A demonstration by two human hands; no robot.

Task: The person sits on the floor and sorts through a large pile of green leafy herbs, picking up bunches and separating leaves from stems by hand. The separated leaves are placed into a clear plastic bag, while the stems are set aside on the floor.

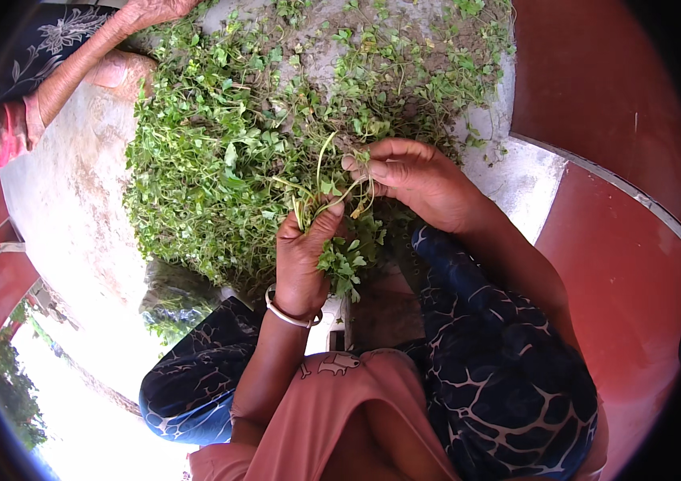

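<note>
My left hand, with a pale bangle at the wrist, is closed round a small bunch of leafy herb stems. Thin pale stems stick up past the thumb, and lobed green leaves hang below the fist on its right. Just above and to the right, my right hand pinches a thin herb sprig between thumb and fingertips. That sprig reaches down toward the bunch. Both hands are over the near edge of a wide heap of loose green herbs, which look like celery or parsley leaves.
Another person's arm reaches over the heap's far left. Soil and scattered leaves lie on a grey sheet at the back. A clear plastic bag with greens sits at the near left. Red panels stand on the right.
</note>
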